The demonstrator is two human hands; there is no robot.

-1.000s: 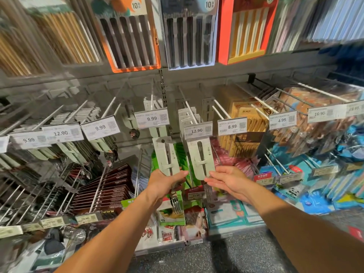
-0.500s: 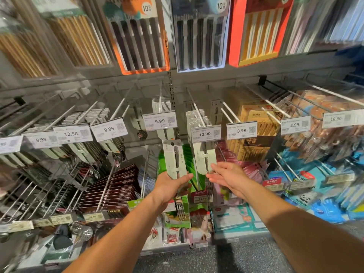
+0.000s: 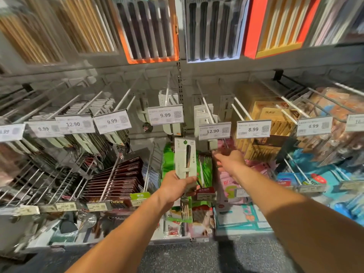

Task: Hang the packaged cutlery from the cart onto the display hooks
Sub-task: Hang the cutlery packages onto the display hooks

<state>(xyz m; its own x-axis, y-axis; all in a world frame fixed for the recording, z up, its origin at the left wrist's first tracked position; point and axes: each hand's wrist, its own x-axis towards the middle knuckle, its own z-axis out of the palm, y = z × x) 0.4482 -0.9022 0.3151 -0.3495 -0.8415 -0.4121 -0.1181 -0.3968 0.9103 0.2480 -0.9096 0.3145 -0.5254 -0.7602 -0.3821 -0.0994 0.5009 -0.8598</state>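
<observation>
The left hand (image 3: pixel 175 186) grips a pale-grey carded fork pack (image 3: pixel 185 158) — hanging step. The right hand (image 3: pixel 229 161) is blurred; grip unclear. Next: thread the card's hole onto the white wire hook (image 3: pixel 204 104) above the 12.90 tag (image 3: pixel 214 131).

1. Price tags clipped on the hook ends, from the left: "9.99" (image 3: pixel 43 128), "12.90" (image 3: pixel 73 124), "9.99" (image 3: pixel 111 121), "9.99" (image 3: pixel 165 115), "12.90" (image 3: pixel 212 131), "8.99" (image 3: pixel 253 129) and "4.99" (image 3: pixel 313 126).
2. A red tag (image 3: pixel 206 196) lower down, beside the left hand, seemed to read "13.90", though it was blurred.
3. The tags at the far left and far right edges were too blurred to read.
</observation>
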